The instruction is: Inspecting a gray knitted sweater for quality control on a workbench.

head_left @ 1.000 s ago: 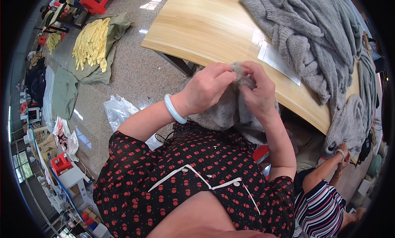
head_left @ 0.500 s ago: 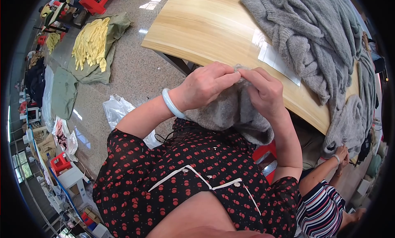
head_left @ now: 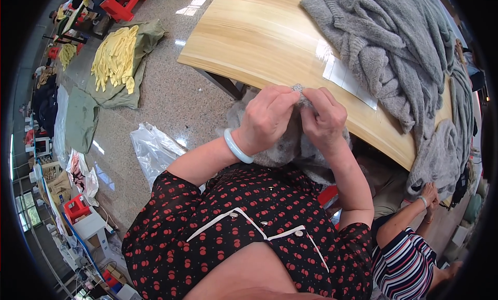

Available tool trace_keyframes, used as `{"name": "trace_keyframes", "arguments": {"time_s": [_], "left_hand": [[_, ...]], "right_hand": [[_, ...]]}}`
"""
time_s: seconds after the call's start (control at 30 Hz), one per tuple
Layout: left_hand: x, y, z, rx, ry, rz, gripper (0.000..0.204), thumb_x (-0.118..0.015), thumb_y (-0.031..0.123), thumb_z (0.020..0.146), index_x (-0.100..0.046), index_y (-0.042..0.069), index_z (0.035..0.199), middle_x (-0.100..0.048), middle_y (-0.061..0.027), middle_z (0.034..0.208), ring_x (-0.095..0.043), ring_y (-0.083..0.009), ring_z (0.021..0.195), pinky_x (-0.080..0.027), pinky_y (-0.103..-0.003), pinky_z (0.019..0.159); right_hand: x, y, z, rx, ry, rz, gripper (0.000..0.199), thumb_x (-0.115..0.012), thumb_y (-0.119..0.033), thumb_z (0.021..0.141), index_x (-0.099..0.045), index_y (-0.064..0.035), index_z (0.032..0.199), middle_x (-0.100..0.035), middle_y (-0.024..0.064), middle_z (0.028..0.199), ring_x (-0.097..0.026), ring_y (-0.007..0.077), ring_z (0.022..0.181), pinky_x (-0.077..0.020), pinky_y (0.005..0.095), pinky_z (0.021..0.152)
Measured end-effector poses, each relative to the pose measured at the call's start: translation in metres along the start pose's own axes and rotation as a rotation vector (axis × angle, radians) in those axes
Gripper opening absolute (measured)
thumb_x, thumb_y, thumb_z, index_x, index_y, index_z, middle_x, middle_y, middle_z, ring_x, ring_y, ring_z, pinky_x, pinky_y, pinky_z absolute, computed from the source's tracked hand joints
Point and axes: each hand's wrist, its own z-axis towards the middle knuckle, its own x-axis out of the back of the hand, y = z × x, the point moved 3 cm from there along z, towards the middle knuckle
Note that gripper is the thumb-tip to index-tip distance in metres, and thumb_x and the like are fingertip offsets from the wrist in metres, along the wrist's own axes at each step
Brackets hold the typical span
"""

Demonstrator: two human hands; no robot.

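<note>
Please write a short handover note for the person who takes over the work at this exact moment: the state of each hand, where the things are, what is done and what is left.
Left hand: closed, pinching the top edge of the grey knit piece, pale bangle on its wrist.
Right hand: also pinching that edge, close beside the left hand.
Things: the piece hangs from both hands down to the lap, just in front of the wooden table. A pile of grey knitwear lies on the table with white paper sheets beside it.
Done: cannot tell which pieces are finished.
Left: the small spot between the fingertips is in work; no tool is visible.
</note>
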Motion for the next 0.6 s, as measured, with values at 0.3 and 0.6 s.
{"name": "trace_keyframes", "arguments": {"time_s": [0.3, 0.6], "left_hand": [[0.005, -0.016, 0.001, 0.827, -0.084, -0.691, 0.015, -0.051, 0.003, 0.086, -0.058, -0.003, 0.098, -0.060, -0.0023, 0.092, -0.054, -0.0063, 0.081, -0.045, -0.020, 0.073], [-0.004, -0.038, 0.010, 0.810, -0.563, -0.777, 0.018, -0.052, 0.011, 0.087, -0.058, 0.001, 0.100, -0.059, 0.0006, 0.086, -0.051, -0.0045, 0.078, -0.042, -0.018, 0.068]], "right_hand": [[0.005, 0.010, -0.009, -0.215, -0.011, 0.204, 0.019, -0.054, 0.006, 0.068, -0.056, 0.0002, 0.086, -0.055, 0.0063, 0.069, -0.051, 0.0122, 0.061, -0.0419, 0.0230, 0.057], [0.008, 0.010, -0.009, -0.074, -0.055, 0.139, 0.024, -0.053, 0.009, 0.067, -0.057, -0.0010, 0.088, -0.057, 0.0078, 0.075, -0.055, 0.0149, 0.066, -0.0439, 0.0241, 0.062]]}}
